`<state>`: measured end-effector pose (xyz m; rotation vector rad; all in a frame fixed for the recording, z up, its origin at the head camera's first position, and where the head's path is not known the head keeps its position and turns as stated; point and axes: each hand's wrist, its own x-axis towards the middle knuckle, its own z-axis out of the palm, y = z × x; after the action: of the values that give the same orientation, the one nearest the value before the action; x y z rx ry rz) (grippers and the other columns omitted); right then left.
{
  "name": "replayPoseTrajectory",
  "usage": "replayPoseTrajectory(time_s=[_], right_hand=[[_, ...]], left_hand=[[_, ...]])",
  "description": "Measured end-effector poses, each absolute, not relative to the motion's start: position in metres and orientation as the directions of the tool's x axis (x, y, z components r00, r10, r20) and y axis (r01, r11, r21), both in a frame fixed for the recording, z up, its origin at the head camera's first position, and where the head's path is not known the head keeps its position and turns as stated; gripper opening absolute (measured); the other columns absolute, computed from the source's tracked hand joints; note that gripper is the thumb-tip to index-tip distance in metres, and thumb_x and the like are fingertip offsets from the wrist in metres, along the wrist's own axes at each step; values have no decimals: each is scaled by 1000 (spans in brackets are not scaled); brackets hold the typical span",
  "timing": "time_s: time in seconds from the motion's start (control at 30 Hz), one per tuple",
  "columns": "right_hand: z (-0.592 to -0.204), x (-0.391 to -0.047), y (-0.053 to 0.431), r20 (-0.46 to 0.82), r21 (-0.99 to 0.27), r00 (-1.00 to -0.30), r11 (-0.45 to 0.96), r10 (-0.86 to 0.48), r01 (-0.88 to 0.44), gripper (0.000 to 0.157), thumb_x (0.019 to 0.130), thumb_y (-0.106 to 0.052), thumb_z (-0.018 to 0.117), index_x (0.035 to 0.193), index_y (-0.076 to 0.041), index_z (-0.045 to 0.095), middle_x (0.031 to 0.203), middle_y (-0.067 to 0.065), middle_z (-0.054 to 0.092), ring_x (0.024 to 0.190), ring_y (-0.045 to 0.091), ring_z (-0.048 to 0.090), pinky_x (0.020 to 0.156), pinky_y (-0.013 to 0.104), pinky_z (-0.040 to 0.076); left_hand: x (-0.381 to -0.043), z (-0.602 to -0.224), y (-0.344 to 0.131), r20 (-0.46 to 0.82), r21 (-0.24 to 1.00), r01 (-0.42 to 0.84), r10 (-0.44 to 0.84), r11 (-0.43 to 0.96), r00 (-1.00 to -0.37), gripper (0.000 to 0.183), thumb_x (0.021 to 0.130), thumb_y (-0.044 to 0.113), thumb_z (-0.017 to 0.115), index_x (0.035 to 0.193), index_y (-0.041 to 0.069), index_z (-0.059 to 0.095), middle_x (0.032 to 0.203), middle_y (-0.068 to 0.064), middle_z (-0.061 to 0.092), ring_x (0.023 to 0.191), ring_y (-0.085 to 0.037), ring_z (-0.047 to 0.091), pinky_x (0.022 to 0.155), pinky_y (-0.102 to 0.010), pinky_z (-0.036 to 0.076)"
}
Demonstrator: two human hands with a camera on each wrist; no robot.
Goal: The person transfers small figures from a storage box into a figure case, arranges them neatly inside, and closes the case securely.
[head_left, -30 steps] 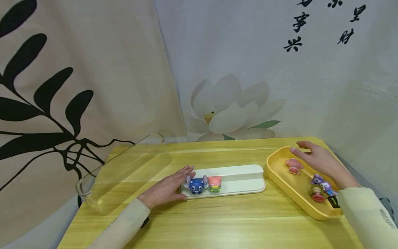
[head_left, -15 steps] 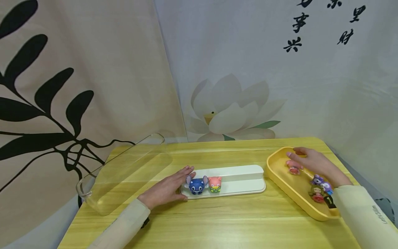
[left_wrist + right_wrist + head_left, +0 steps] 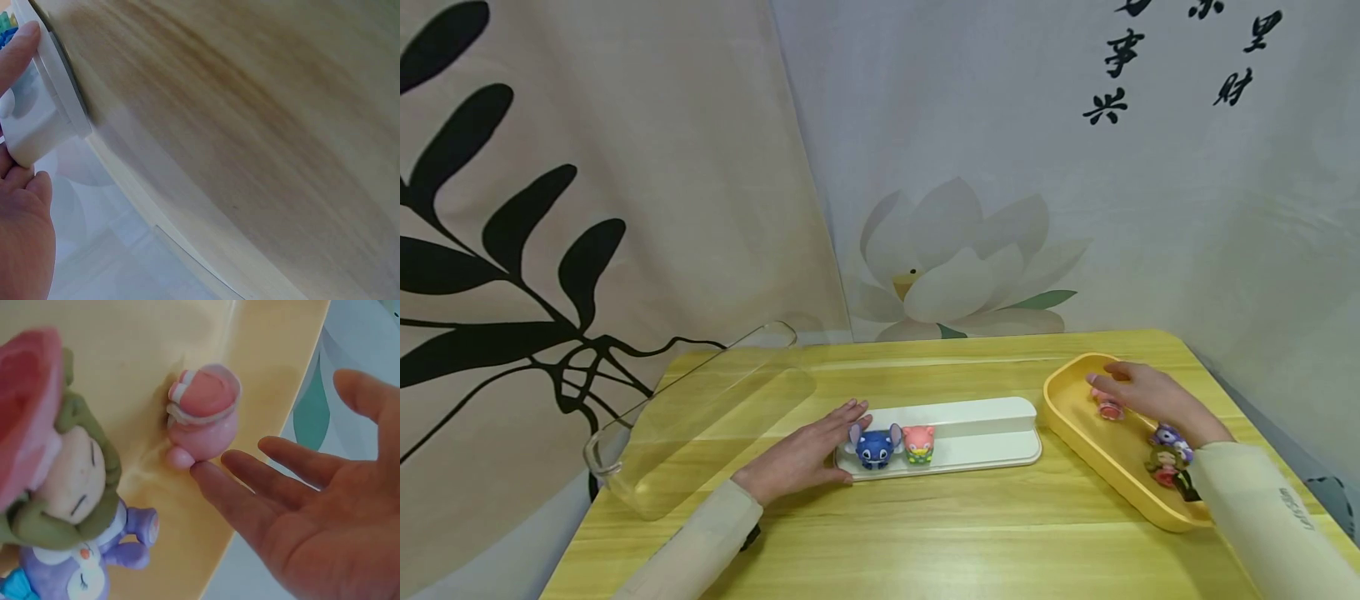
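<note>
My left hand (image 3: 805, 454) grips the left end of a long white tray (image 3: 985, 450) with a raised back step. In the left wrist view the thumb (image 3: 22, 53) lies over the tray's edge and the other fingers bend round its end. A blue big-eared figurine (image 3: 874, 447) and a pink-and-green figurine (image 3: 918, 443) stand side by side on the tray. My right hand (image 3: 1157, 400) is over a yellow tray (image 3: 1101, 471). Its fingers are spread and its fingertips are right at a small pink figurine (image 3: 206, 412), which lies on its side in the right wrist view.
A green-haired doll figurine (image 3: 1165, 462) and a purple figurine (image 3: 1171, 437) lie in the yellow tray, with a black piece (image 3: 1186, 487) beside them. A clear plastic cover (image 3: 715, 417) lies at the table's left. A printed curtain (image 3: 985, 167) hangs behind the wooden table (image 3: 925, 542).
My right hand has moved down and left inside the yellow tray, from above its far rim to the pink figurine. The left hand, white tray and its figurines have stayed in place.
</note>
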<state>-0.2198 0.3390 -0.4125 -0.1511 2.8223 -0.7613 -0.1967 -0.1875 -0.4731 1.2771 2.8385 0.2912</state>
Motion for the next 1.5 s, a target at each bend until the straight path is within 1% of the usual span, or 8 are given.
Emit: replayPoseTrajectory(time_s=[0.27,0.43,0.63,0.83,0.97,1.13,1.33,1.5], right_hand=[[-417,-224,336,-203,-476,-966,878,-162,-48,87,98,-55,43,138,21,32,134,42,41,117,57,43,94,68,38],[-424,-226,337,-213,-501,-961,864,-176,-48,83,98,-49,49,136,23,32,121,36,55,94,35,65,89,60,47],[-428,-226,335,-212,-534,-960,845,-184,-44,74,96,-45,56,133,18,41,97,16,68,78,19,64,77,44,53],[-432,-226,334,-196,-629,-956,776,-219,-49,68,96,-34,60,136,17,39,116,25,60,75,21,61,66,32,53],[-434,-225,335,-162,-658,-955,748,-250,-85,63,96,-29,60,135,17,40,123,32,54,72,22,59,61,32,52],[-436,-223,337,-137,-619,-962,778,-235,-102,65,96,-30,61,137,15,39,119,31,59,75,21,61,64,30,51],[-436,-219,337,-135,-575,-974,815,-183,-74,72,95,-33,62,136,19,36,93,11,69,70,19,60,60,31,48],[-434,-214,337,-91,-543,-986,837,-139,-68,72,93,-37,64,133,18,41,101,19,69,73,21,63,67,38,52]], left_hand=[[-196,-472,-188,61,175,738,742,651,-668,94,84,48,71,156,18,19,162,0,10,146,-16,11,114,-37,26],[-197,-473,-188,58,174,738,742,652,-668,94,84,48,71,156,18,19,162,1,10,146,-16,10,114,-37,26],[-197,-474,-188,66,182,741,743,647,-665,94,83,47,72,156,18,19,162,-1,11,146,-16,11,114,-37,26],[-198,-474,-188,74,180,746,748,641,-660,94,83,47,71,156,18,19,162,0,10,146,-16,11,114,-37,25],[-199,-474,-188,72,177,748,749,640,-658,94,83,47,71,156,18,20,162,1,10,146,-16,11,114,-36,26],[-199,-475,-187,69,168,748,750,642,-658,94,83,47,72,156,18,20,162,0,11,146,-16,11,114,-36,26],[-199,-475,-187,60,169,742,744,649,-665,94,83,48,71,156,19,19,162,1,10,146,-15,10,114,-36,26],[-198,-474,-187,59,176,735,738,655,-672,94,83,48,71,156,19,20,162,0,11,146,-15,11,114,-37,27]])
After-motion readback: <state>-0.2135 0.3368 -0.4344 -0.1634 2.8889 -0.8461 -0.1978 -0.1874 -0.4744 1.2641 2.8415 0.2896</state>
